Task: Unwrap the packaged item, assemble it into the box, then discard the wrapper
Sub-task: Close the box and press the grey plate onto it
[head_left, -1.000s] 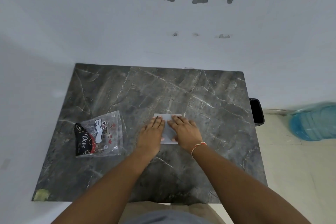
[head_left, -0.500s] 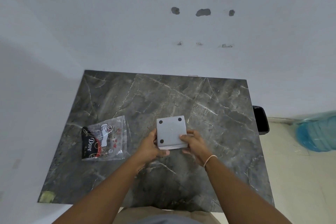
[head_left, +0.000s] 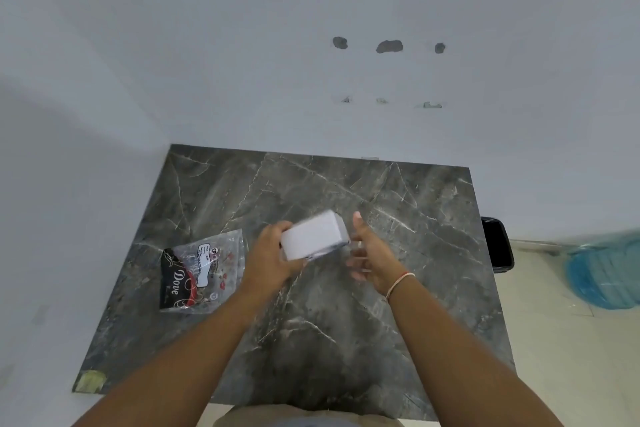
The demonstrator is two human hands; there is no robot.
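Observation:
A small white box [head_left: 313, 236] is held tilted above the dark marble table [head_left: 398, 218], blurred by motion. My left hand [head_left: 273, 258] grips its left end from below. Just right of the box, my right hand [head_left: 369, 250] has its fingers spread and its palm turned toward the box, holding nothing. A clear plastic packet [head_left: 202, 270] with black and red "Dove" print lies flat on the table left of my left hand.
The table stands against a white wall. A black bin [head_left: 497, 243] sits on the floor past the table's right edge, and a blue water jug [head_left: 606, 274] lies farther right. A yellowish tape patch [head_left: 90, 381] marks the table's front left corner.
The box was lifted off the table by both hands and turned over. Now only my left hand holds it, and my right hand has come off and opened.

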